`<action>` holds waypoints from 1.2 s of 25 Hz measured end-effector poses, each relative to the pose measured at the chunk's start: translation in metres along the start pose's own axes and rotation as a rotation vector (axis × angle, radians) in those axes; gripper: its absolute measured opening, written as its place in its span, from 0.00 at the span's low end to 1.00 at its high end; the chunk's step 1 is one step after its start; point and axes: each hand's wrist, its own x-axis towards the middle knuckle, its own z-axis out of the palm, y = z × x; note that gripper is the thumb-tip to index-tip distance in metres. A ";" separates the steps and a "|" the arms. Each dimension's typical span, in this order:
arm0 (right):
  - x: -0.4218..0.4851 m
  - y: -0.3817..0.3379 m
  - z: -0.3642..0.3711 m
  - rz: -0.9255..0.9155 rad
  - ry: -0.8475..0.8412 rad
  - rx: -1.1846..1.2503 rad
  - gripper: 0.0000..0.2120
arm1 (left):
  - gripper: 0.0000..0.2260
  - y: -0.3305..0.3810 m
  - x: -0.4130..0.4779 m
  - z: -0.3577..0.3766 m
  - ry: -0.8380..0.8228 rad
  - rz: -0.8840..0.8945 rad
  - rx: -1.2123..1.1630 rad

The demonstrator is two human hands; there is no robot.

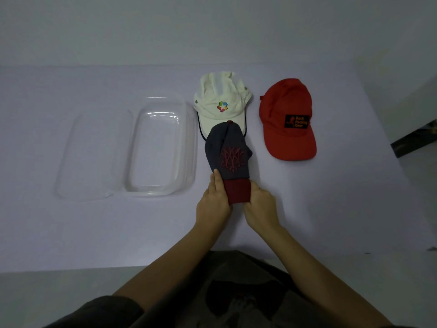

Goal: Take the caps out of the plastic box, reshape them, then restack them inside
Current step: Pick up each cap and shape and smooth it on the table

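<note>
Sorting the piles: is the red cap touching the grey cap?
Apart. The head view shows a strip of bare table between the red cap and the grey cap.

Covered brims, a blurred patch and a cut-off edge

The grey cap [227,152] hides the front of the white cap [222,102] brim. Its own dark red brim is covered along both sides by the left grip [212,204] and right grip [260,209], the right one's fingertips tucked out of sight. The red cap [287,110] patch lettering is too blurred to read surely. A dark object [416,136] is cut off at the right edge.
</note>
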 end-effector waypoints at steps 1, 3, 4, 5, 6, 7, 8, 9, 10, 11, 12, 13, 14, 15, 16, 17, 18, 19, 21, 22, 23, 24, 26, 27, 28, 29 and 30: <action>-0.001 -0.003 0.000 0.002 -0.010 0.032 0.12 | 0.30 0.000 0.001 0.000 0.017 0.015 -0.036; -0.002 -0.004 -0.001 0.005 -0.028 0.085 0.11 | 0.30 -0.001 0.003 0.002 0.056 0.044 -0.069; -0.001 -0.002 -0.003 0.006 -0.036 0.099 0.11 | 0.30 0.000 0.005 0.002 0.074 0.058 -0.065; -0.001 0.000 -0.005 -0.002 -0.036 0.106 0.11 | 0.30 0.001 0.006 0.001 0.074 0.073 -0.044; 0.001 0.004 -0.008 -0.017 -0.025 0.096 0.13 | 0.30 0.003 0.007 -0.001 0.060 0.083 -0.014; 0.003 0.008 -0.010 -0.038 -0.003 0.072 0.16 | 0.31 0.004 0.009 -0.003 0.055 0.076 0.010; 0.007 0.013 -0.011 -0.057 0.020 0.028 0.18 | 0.32 0.005 0.011 -0.004 0.060 0.050 0.018; 0.010 0.018 -0.013 -0.073 0.042 -0.028 0.21 | 0.32 0.007 0.013 -0.006 0.068 0.014 0.015; 0.014 0.020 -0.014 -0.075 0.068 -0.081 0.22 | 0.32 0.009 0.014 -0.008 0.073 -0.017 0.007; 0.016 0.020 -0.014 -0.072 0.098 -0.116 0.23 | 0.32 0.011 0.014 -0.010 0.073 -0.037 0.001; 0.018 0.018 -0.014 -0.072 0.134 -0.135 0.23 | 0.32 0.013 0.013 -0.011 0.073 -0.044 -0.008; 0.018 0.016 -0.014 -0.079 0.165 -0.142 0.23 | 0.31 0.015 0.012 -0.012 0.073 -0.036 -0.039; 0.017 0.012 -0.013 -0.089 0.183 -0.139 0.23 | 0.31 0.019 0.011 -0.014 0.077 -0.017 -0.101; 0.015 0.010 -0.012 -0.101 0.194 -0.127 0.23 | 0.30 0.020 0.010 -0.015 0.087 0.010 -0.184; 0.013 0.008 -0.011 -0.104 0.196 -0.104 0.22 | 0.29 0.021 0.009 -0.016 0.094 0.029 -0.273; 0.010 0.004 -0.009 -0.096 0.188 -0.064 0.21 | 0.28 0.022 0.009 -0.017 0.088 0.029 -0.352; 0.008 0.001 -0.008 -0.084 0.174 -0.016 0.21 | 0.27 0.024 0.008 -0.018 0.077 0.012 -0.416; 0.006 -0.003 -0.006 -0.083 0.162 0.034 0.21 | 0.26 0.025 0.008 -0.017 0.071 -0.017 -0.470; 0.005 -0.011 -0.004 -0.082 0.165 0.133 0.20 | 0.24 0.031 0.010 -0.016 0.081 -0.086 -0.587; 0.004 -0.014 -0.004 -0.077 0.178 0.165 0.19 | 0.24 0.033 0.011 -0.017 0.083 -0.113 -0.640; 0.004 -0.016 -0.006 -0.082 0.190 0.181 0.18 | 0.23 0.033 0.012 -0.019 0.068 -0.128 -0.673; 0.004 -0.017 -0.008 -0.108 0.209 0.167 0.18 | 0.23 0.030 0.012 -0.021 0.044 -0.115 -0.664; 0.005 -0.012 -0.012 -0.164 0.240 0.005 0.19 | 0.26 0.020 0.009 -0.027 -0.015 -0.021 -0.514; 0.005 -0.009 -0.015 -0.172 0.253 -0.088 0.21 | 0.27 0.014 0.008 -0.030 -0.023 0.027 -0.405; 0.005 -0.006 -0.017 -0.160 0.254 -0.156 0.22 | 0.28 0.010 0.007 -0.033 -0.006 0.066 -0.296; 0.004 -0.005 -0.019 -0.128 0.252 -0.194 0.23 | 0.29 0.008 0.006 -0.033 0.032 0.093 -0.195; 0.003 -0.006 -0.021 -0.095 0.258 -0.207 0.22 | 0.29 0.007 0.005 -0.031 0.072 0.111 -0.106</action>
